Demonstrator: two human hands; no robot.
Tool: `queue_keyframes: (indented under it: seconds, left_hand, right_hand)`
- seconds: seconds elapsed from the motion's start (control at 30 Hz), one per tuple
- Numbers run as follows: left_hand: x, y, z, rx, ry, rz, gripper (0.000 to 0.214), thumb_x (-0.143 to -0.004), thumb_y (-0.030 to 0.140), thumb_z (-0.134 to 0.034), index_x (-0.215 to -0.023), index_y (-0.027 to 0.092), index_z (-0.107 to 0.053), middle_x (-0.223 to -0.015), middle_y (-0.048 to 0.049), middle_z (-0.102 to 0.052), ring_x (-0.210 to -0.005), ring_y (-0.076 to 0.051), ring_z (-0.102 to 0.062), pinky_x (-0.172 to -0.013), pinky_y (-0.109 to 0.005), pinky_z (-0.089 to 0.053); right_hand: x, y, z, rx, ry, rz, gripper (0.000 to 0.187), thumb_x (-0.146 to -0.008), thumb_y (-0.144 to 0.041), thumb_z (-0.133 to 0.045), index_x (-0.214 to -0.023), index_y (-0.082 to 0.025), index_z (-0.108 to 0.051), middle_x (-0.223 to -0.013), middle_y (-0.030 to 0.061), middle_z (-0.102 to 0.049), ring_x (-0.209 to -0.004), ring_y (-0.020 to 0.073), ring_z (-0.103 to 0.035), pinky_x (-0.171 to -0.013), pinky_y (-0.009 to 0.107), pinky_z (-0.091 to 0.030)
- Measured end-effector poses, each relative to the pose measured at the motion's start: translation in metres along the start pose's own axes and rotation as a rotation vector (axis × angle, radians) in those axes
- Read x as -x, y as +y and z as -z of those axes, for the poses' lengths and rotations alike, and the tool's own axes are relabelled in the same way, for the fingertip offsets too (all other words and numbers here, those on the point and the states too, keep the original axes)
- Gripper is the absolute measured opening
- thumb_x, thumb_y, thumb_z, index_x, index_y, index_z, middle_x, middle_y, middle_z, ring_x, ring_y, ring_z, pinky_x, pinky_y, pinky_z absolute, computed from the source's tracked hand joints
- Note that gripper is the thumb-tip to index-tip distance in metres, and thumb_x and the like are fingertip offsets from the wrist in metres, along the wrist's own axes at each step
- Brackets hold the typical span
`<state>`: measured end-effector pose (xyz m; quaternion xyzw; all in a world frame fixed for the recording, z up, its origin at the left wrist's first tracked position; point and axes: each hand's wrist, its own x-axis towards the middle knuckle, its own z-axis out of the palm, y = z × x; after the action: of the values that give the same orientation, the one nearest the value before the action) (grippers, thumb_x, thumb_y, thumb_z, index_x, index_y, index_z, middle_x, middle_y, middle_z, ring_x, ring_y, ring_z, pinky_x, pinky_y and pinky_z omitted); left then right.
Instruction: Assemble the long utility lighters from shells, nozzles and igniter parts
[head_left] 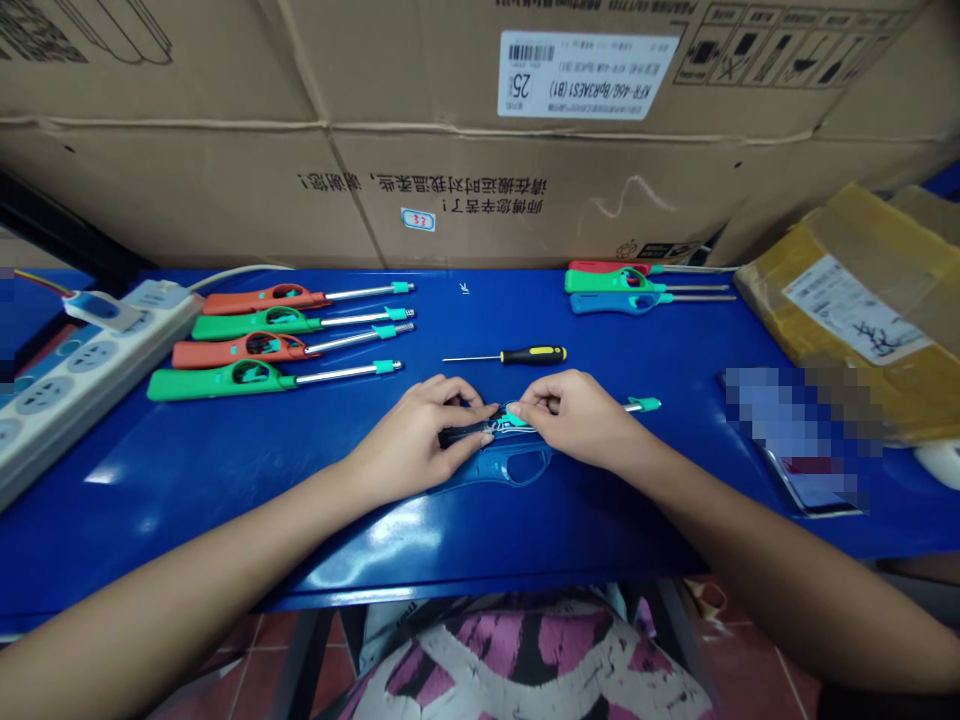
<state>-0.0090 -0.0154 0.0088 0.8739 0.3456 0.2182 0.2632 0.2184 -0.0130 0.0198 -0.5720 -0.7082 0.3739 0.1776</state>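
Note:
My left hand (431,425) pinches the black inner body (459,435) of a gas lighter between thumb and fingers. Facing it, my right hand (574,415) has its fingers closed on a small teal part (514,419) with thin wires beside it. A blue lighter casing half (487,468) lies on the table just below both hands. Past my right hand shows the teal-tipped end of a metal rod (643,404); its link to the lighter is hidden. A black-and-yellow screwdriver (534,355) rests beyond my hands.
Several orange and green lighters (225,380) lie in a row at left, near a white power strip (97,360). Three lighters (611,282) lie at the back right. A phone (806,450) and a taped parcel (862,320) are at right. A large cardboard box (450,150) stands behind.

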Motion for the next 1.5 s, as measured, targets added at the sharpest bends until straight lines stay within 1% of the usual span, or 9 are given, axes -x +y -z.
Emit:
queue_keyframes:
  seconds: [0.07, 0.27, 0.4, 0.63, 0.8, 0.97, 1.27, 1.4, 1.5]
  left_hand:
    - [0.0, 0.0, 0.0, 0.004, 0.005, 0.001, 0.027, -0.095, 0.028, -0.063, -0.119, 0.019, -0.073, -0.105, -0.0087, -0.067, -0.096, -0.022, -0.061, -0.089, -0.041, -0.051]
    - [0.0, 0.001, 0.0, 0.014, 0.007, 0.027, 0.03, -0.094, 0.027, -0.064, -0.121, 0.019, -0.072, -0.107, -0.0089, -0.068, -0.098, -0.023, -0.063, -0.091, -0.043, -0.052]
    - [0.0, 0.003, 0.003, 0.024, -0.015, 0.069, 0.033, -0.093, 0.026, -0.064, -0.125, 0.02, -0.069, -0.108, -0.0083, -0.069, -0.099, -0.023, -0.065, -0.092, -0.042, -0.054]
    - [-0.001, 0.003, 0.007, 0.079, -0.018, 0.093, 0.029, -0.09, 0.022, -0.064, -0.118, 0.019, -0.069, -0.109, -0.0077, -0.071, -0.1, -0.022, -0.068, -0.092, -0.039, -0.055]
    - [0.001, -0.002, 0.002, 0.074, 0.02, 0.054, 0.032, -0.092, 0.022, -0.062, -0.123, 0.019, -0.063, -0.119, -0.0087, -0.071, -0.11, -0.024, -0.067, -0.099, -0.042, -0.053]
    - [0.002, -0.003, -0.003, 0.102, 0.051, 0.019, 0.036, -0.093, 0.019, -0.06, -0.129, 0.019, -0.055, -0.12, -0.0084, -0.067, -0.109, -0.021, -0.065, -0.099, -0.041, -0.052]
    - [0.004, -0.003, -0.004, 0.043, 0.069, 0.011, 0.037, -0.093, 0.018, -0.058, -0.129, 0.02, -0.052, -0.119, -0.0084, -0.066, -0.105, -0.022, -0.062, -0.096, -0.041, -0.052]
    - [0.004, -0.004, -0.005, -0.001, 0.059, -0.034, 0.04, -0.095, 0.019, -0.057, -0.135, 0.019, -0.052, -0.124, -0.01, -0.065, -0.11, -0.024, -0.06, -0.099, -0.044, -0.05]
    - [0.004, -0.004, -0.006, -0.011, 0.064, -0.041, 0.042, -0.096, 0.019, -0.056, -0.138, 0.018, -0.054, -0.12, -0.0107, -0.065, -0.108, -0.024, -0.06, -0.097, -0.043, -0.051]
  right_hand:
    - [0.0, 0.0, -0.001, 0.019, 0.025, 0.034, 0.036, -0.086, -0.036, -0.06, -0.056, -0.019, -0.048, -0.056, -0.0044, -0.04, -0.055, 0.0105, -0.035, -0.052, 0.027, -0.026]
    - [-0.003, 0.006, -0.003, -0.031, 0.0, 0.102, 0.032, -0.088, -0.035, -0.06, -0.061, -0.018, -0.056, -0.057, -0.0047, -0.042, -0.056, 0.0105, -0.037, -0.054, 0.027, -0.027]
    - [-0.003, 0.006, 0.0, 0.021, 0.029, 0.214, 0.026, -0.088, -0.029, -0.064, -0.065, -0.017, -0.061, -0.061, -0.0038, -0.049, -0.059, 0.0104, -0.044, -0.058, 0.026, -0.032]
    - [0.0, 0.004, 0.002, 0.109, 0.046, 0.37, 0.013, -0.088, -0.02, -0.066, -0.077, -0.017, -0.072, -0.071, -0.0001, -0.058, -0.068, 0.0124, -0.053, -0.064, 0.026, -0.038]
    - [0.0, 0.003, -0.001, 0.116, 0.096, 0.365, 0.011, -0.087, -0.019, -0.068, -0.077, -0.017, -0.073, -0.069, 0.0001, -0.06, -0.068, 0.013, -0.055, -0.065, 0.026, -0.039]
    - [0.001, 0.002, -0.002, 0.11, 0.112, 0.31, 0.016, -0.087, -0.021, -0.068, -0.072, -0.017, -0.07, -0.065, -0.001, -0.057, -0.064, 0.0125, -0.052, -0.062, 0.026, -0.037]
    - [0.0, 0.007, 0.0, 0.101, 0.109, 0.443, 0.016, -0.089, -0.017, -0.065, -0.075, -0.017, -0.071, -0.067, 0.0001, -0.058, -0.068, 0.0136, -0.052, -0.066, 0.027, -0.04]
    - [0.001, 0.006, 0.0, 0.175, 0.102, 0.412, 0.016, -0.09, -0.018, -0.064, -0.077, -0.017, -0.072, -0.073, 0.0025, -0.064, -0.073, 0.0151, -0.054, -0.068, 0.028, -0.04]
    - [0.002, 0.004, 0.0, 0.192, 0.108, 0.368, 0.016, -0.09, -0.019, -0.065, -0.076, -0.017, -0.072, -0.069, 0.0014, -0.062, -0.07, 0.0144, -0.054, -0.066, 0.028, -0.039]
